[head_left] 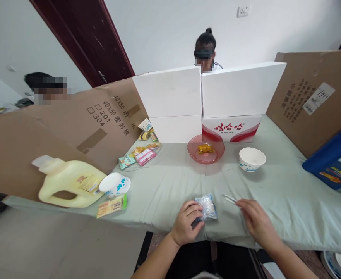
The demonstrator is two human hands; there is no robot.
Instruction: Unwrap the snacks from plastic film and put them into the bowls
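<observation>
Near the front edge of the table, my left hand [188,221] is curled round the left side of a small silvery-blue plastic packet [207,207] that lies on the cloth. What is inside the packet cannot be made out. To its right, my right hand [256,219] pinches the end of slim white tweezers [230,199], whose tips point left and sit apart from the packet. Beyond both hands, a pink translucent plate [206,158] bears a yellow-wrapped snack [205,148]. Right of the plate stands a white paper bowl [252,158] with a blue pattern.
At left lie a yellow jug [83,182], a tipped paper bowl [115,185], a flat packet [111,206] and several wrapped snacks [138,154]. White boxes [176,102] and cardboard [100,128] wall the table. A blue jug [334,159] leans right. Two people [205,46] are behind.
</observation>
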